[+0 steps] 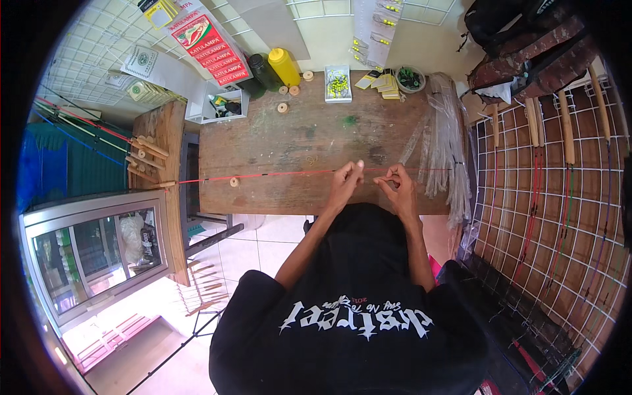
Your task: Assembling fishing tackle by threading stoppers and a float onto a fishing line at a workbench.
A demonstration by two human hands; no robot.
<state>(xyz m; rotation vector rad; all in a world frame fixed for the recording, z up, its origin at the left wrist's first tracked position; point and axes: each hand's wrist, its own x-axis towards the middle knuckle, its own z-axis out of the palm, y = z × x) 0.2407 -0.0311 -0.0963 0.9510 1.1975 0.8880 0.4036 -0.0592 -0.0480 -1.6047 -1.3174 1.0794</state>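
A thin red fishing rod (296, 173) with a wooden handle (165, 185) lies crosswise over the workbench, its fine tip running out to the right. My left hand (345, 183) is at the middle of the rod, fingers curled and thumb raised; whether it grips the rod or a fine thread cannot be made out. Just to the right, my right hand (400, 186) has thumb and forefinger brought together below the rod. Anything between those fingertips is too small to tell. A small loose curl of yellowish thread (311, 160) rests on the wood beyond my left hand.
On the wooden workbench (256, 143) are a wooden ring (234, 182), a white box of yellow-green beads (338, 84), a yellow squeeze bottle (284, 68) and clear plastic sleeves (442, 148). Rods hang on a wire grid (548, 197) at right. A glass-fronted cabinet (98, 252) stands left.
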